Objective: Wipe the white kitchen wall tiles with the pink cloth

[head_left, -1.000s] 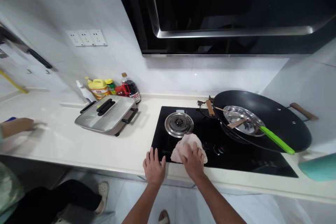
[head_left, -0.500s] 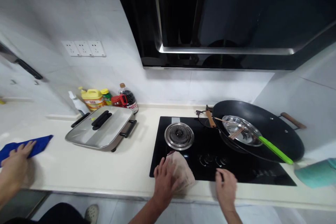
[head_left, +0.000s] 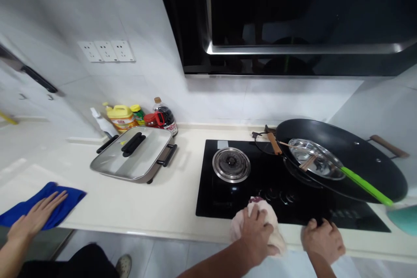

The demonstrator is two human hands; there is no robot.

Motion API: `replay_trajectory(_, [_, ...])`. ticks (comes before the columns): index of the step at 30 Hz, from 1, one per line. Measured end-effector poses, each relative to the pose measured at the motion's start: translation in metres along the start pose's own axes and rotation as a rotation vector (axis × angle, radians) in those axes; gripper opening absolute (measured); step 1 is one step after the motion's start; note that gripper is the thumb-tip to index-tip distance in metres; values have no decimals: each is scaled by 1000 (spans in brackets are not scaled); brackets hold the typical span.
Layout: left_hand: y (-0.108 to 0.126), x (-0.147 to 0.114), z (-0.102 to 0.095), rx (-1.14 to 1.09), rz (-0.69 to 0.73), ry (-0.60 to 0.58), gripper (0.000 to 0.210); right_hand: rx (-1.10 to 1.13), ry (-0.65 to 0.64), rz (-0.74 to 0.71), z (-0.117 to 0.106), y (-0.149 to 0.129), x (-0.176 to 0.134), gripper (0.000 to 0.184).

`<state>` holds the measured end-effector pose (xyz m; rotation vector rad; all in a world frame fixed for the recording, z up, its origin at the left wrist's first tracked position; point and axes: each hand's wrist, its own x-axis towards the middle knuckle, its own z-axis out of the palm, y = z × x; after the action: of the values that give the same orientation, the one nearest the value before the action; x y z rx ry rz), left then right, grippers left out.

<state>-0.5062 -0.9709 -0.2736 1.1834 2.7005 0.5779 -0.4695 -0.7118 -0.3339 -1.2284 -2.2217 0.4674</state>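
Note:
My left hand (head_left: 256,232) presses a pale pinkish cloth (head_left: 272,219) with a dark red patch against the front edge of the black glass hob (head_left: 215,204). Its fingers are bent over the cloth, which hangs partly past the counter edge. Farther right, my right hand (head_left: 323,239) leans on the counter's front edge near the hob, holding nothing, its fingers apart and loosely bent. A round metal burner (head_left: 231,164) lies behind the cloth, and the hob's knobs (head_left: 272,194) are just beyond it.
At far left, another person's hand (head_left: 37,216) lies on a blue cloth (head_left: 70,195). A lidded electric pan (head_left: 114,165) stands on the counter before several bottles. A large black wok (head_left: 361,156) holds a metal bowl (head_left: 332,171) and a green-handled utensil (head_left: 366,186). The range hood (head_left: 293,65) overhangs.
My left hand and the pale cloth have shifted right and toward the front edge. My right hand has lowered onto the counter edge. The other person's blue cloth has come nearer the front.

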Motion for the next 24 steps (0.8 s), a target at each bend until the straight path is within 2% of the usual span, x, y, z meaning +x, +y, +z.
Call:
replay_trajectory(4, [-45, -54, 2, 106, 19, 221, 68, -16, -14, 2, -4, -2, 1, 55])
replay_trajectory(7, [-92, -114, -18, 210, -106, 330, 69, -22, -4, 8, -4, -2, 0, 53])
replay_trajectory(11, [-153, -191, -63, 343, -427, 314, 57, -19, -23, 21, -2, 3, 0, 53])
replay_trajectory(14, [-194, -228, -98, 398, -756, 326, 54, -23, -61, 30, -1, 8, 2, 58])
replay_trajectory(17, [-219, -239, -119, 424, -1025, 375, 59, -29, -80, 43, 0, 12, 3, 61])
replay_trajectory(19, [-220, -234, -118, 441, -1082, 403, 60, -22, -82, 50, 0, 13, 4, 62])
replay_trajectory(21, [-210, -225, -104, 452, -1029, 426, 56, -25, -91, 56, -1, 13, 4, 63])
replay_trajectory(24, [-189, -212, -71, 440, -856, 472, 50, -36, -79, 37, -3, 13, 5, 62])
